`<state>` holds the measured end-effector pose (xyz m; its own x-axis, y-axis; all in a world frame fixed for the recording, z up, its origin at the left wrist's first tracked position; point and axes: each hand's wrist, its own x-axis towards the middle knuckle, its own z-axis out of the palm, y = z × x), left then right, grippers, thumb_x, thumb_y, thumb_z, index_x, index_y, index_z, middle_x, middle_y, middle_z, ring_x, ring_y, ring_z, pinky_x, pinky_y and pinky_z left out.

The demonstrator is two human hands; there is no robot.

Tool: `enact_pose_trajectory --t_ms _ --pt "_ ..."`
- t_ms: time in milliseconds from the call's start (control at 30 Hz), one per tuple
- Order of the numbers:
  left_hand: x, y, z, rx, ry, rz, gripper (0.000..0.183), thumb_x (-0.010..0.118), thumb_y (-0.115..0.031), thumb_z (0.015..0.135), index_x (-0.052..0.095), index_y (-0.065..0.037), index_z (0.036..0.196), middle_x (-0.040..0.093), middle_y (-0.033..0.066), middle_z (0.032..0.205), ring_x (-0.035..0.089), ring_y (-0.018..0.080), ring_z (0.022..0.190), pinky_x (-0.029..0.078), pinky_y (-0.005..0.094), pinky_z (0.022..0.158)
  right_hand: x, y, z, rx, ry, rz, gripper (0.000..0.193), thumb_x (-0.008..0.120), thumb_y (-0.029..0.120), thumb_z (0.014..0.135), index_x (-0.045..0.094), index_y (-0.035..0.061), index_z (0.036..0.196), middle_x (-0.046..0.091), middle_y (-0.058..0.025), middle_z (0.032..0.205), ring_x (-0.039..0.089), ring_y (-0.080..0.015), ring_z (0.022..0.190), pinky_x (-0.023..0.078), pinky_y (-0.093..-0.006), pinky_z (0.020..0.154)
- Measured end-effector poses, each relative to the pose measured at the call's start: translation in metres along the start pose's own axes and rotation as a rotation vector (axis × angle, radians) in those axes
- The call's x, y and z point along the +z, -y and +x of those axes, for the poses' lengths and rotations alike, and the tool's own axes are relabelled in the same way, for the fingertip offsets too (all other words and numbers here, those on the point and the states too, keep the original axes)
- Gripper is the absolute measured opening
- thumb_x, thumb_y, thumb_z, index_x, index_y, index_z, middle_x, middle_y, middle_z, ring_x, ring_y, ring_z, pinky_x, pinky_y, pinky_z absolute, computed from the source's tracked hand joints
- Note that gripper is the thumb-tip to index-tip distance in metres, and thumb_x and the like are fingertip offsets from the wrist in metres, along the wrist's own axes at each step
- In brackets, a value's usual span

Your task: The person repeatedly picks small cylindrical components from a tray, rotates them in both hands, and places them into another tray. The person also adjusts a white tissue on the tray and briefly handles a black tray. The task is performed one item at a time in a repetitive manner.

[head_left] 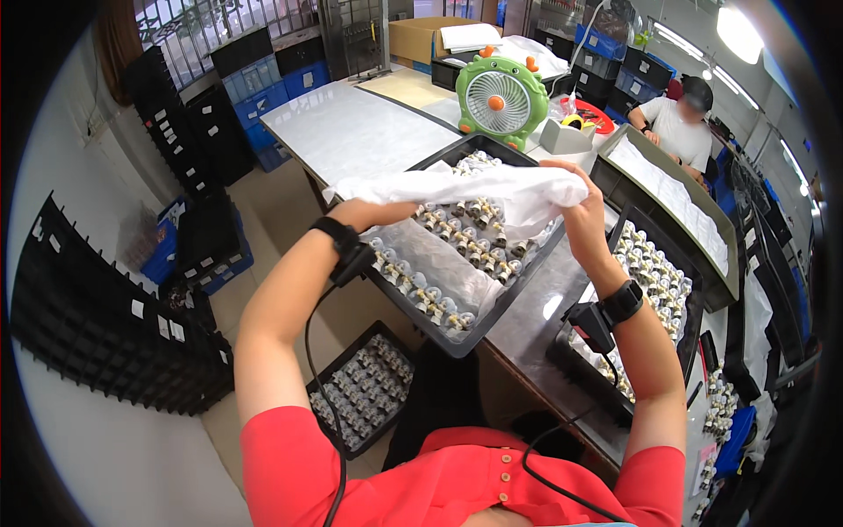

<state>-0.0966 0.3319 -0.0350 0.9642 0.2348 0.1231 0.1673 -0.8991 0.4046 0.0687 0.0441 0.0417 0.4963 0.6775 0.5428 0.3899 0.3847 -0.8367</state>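
Observation:
A thin white sheet (474, 186) is stretched above a black tray (458, 344) at the table's edge. At its left end, my left hand (384, 212) is closed on the sheet, the fingers partly hidden by it. The other end is pinched between the fingers and thumb of my right hand (583, 211). Beneath the sheet, rows of small bulb-like parts with clear tops and pale bases (474, 250) stand in the tray. A second white sheet (435, 263) lies crumpled in it, between the rows.
Another black tray of similar parts (654, 272) sits to the right, a third (364, 386) low on the left. Beyond stand a green fan (500, 98) and a long olive tray (672, 206). Stacked black crates (114, 325) line the left wall. A person (680, 127) sits far right.

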Motion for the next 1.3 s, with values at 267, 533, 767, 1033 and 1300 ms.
enact_pose_trajectory --t_ms 267,533,767,1033,1300 --pt "-0.062 -0.002 -0.059 -0.511 -0.072 -0.556 0.025 0.058 -0.012 0.081 0.046 -0.002 0.100 0.057 0.0092 0.082 0.062 0.0191 0.069 0.047 0.0260 0.058 0.018 0.023 -0.018 0.068 0.340 0.000 0.027 0.057 0.013 0.084 0.059 0.0043 0.109 0.059 -0.0035 0.100 0.054 -0.0089 0.090 0.043 -0.0245 0.079" --pt "-0.049 -0.011 -0.069 -0.617 -0.103 -0.718 0.029 0.060 -0.010 0.075 0.046 -0.003 0.099 0.054 0.0054 0.077 0.059 0.0140 0.064 0.047 0.0265 0.052 0.042 0.037 -0.052 0.056 0.926 -0.305 0.026 0.061 0.012 0.076 0.064 0.0013 0.099 0.063 -0.0133 0.095 0.061 -0.0261 0.087 0.047 -0.0338 0.080" --pt "-0.016 -0.041 -0.048 -0.473 0.206 -0.010 0.041 0.068 -0.019 0.063 0.058 0.011 0.089 0.064 0.0221 0.082 0.064 0.0271 0.076 0.051 0.0344 0.063 0.033 0.023 -0.063 -0.159 0.807 -0.494 0.039 0.063 0.012 0.068 0.059 0.0045 0.107 0.059 -0.0127 0.101 0.057 -0.0286 0.095 0.046 -0.0364 0.082" --pt "-0.014 -0.049 -0.031 -0.447 0.184 0.266 0.032 0.060 -0.006 0.068 0.055 0.001 0.099 0.061 0.0225 0.100 0.058 0.0351 0.097 0.048 0.0384 0.075 0.021 -0.002 -0.065 -0.098 0.573 -0.449 0.029 0.056 -0.003 0.068 0.063 0.0049 0.095 0.062 -0.0103 0.091 0.059 -0.0272 0.087 0.047 -0.0336 0.076" --pt "-0.031 -0.040 -0.036 -0.433 0.293 0.658 0.023 0.053 -0.005 0.079 0.063 -0.004 0.100 0.063 0.0151 0.105 0.062 0.0303 0.097 0.050 0.0404 0.078 0.041 0.007 -0.077 0.144 1.030 -0.282 0.029 0.063 0.023 0.081 0.063 0.0055 0.105 0.065 -0.0093 0.084 0.062 -0.0184 0.073 0.049 -0.0297 0.069"
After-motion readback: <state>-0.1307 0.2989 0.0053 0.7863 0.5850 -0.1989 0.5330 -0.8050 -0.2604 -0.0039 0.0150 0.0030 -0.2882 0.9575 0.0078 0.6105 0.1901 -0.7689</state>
